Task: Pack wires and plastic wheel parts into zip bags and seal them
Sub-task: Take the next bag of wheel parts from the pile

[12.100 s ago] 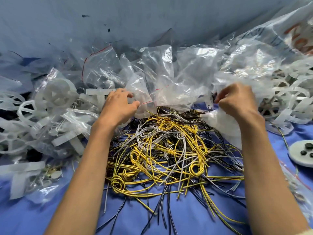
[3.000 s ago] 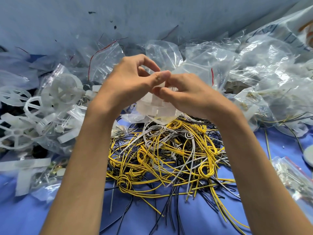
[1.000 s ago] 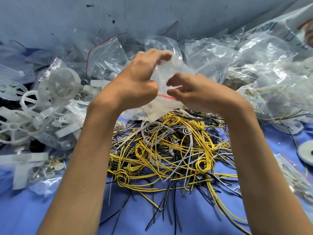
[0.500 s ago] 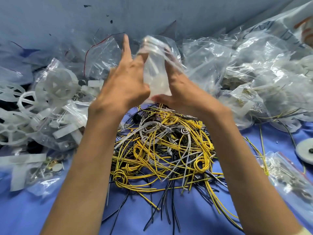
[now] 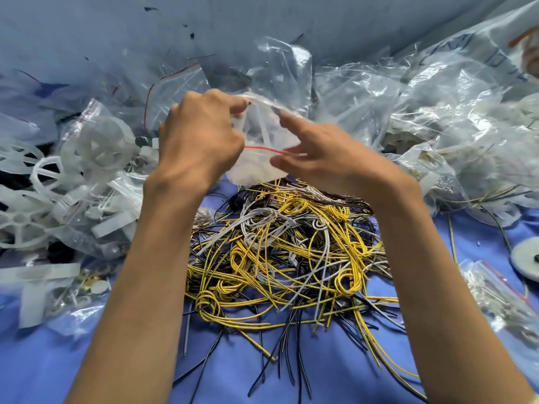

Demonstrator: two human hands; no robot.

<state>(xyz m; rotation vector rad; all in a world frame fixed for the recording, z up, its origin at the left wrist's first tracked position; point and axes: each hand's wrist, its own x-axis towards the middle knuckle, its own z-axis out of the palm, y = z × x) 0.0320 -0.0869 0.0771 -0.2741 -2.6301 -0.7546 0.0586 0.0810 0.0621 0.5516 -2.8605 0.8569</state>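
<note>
Left hand [image 5: 201, 135]: fingers curled, pinching the top edge of a small clear bag [image 5: 256, 167], knuckles toward the camera.

Right hand [image 5: 320, 158]: index finger out nearly straight, its tip on the bag's upper edge; thumb stretched under the red strip [image 5: 262, 149] that crosses the bag. The fingers are blurred, so I cannot tell whether this hand pinches the bag or only touches it.

The bag hangs in the air between the two hands, above the far edge of the wires [image 5: 285, 252]. White plastic pieces show through its film; its mouth is hard to make out.

The wires are a loose tangle of yellow, grey and black, lying on the blue cloth [image 5: 320, 374] between the forearms, with ends trailing toward the camera.

Left of the left arm: white wheel parts [image 5: 96, 141], spoked rings and flat strips, some loose and some inside clear bags.

Behind and to the right: a heap of crumpled clear bags [image 5: 437, 112], a few with yellow wire inside.

Right edge: a white disc [image 5: 528, 258] on the cloth, and just nearer the camera a flat packet [image 5: 495, 298] holding small pale pieces.

Grey-blue wall [image 5: 262, 18] at the back.
</note>
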